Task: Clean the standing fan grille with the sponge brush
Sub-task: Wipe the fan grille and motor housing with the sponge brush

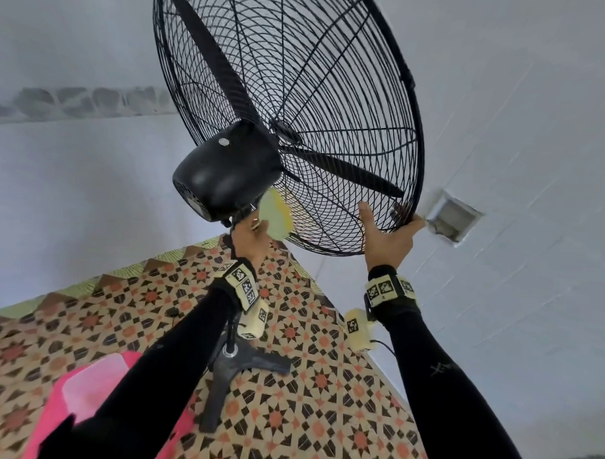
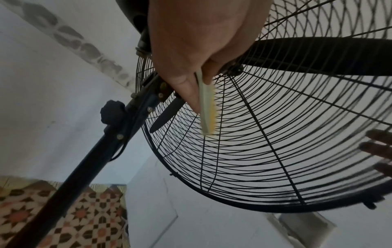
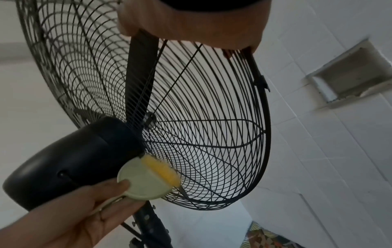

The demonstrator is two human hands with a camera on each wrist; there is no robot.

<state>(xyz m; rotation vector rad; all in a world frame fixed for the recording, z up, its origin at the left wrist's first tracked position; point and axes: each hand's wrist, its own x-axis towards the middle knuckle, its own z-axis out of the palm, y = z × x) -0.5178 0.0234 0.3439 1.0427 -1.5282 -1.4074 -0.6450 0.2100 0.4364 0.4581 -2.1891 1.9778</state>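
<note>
Two hands work at the rear grille (image 1: 332, 127) of a standing fan. Left hand (image 1: 251, 234): its grip pinches the sponge brush (image 1: 276, 213), thumb (image 3: 118, 186) pressed on the pale round back, yellow sponge face (image 3: 162, 172) touching the wires just below the motor housing (image 1: 224, 171). Right hand (image 1: 388, 237): its grip is hooked over the lower rim (image 1: 406, 212), fingers (image 2: 377, 147) curled round to the far side, steadying the fan head.

Risk, as a judgement: a hard stroke near the housing could swing the tilted head or rock the stand (image 1: 227, 367) on the patterned floor (image 1: 323, 384); the thin pinch could also let the brush slip off the wires.

Views compared: the left wrist view shows the brush edge-on and the right fingertips through the grille; the right wrist view alone shows the sponge face and thumb placement; only the head view shows the stand's foot and a pink tub (image 1: 93, 387) beside the left arm.
</note>
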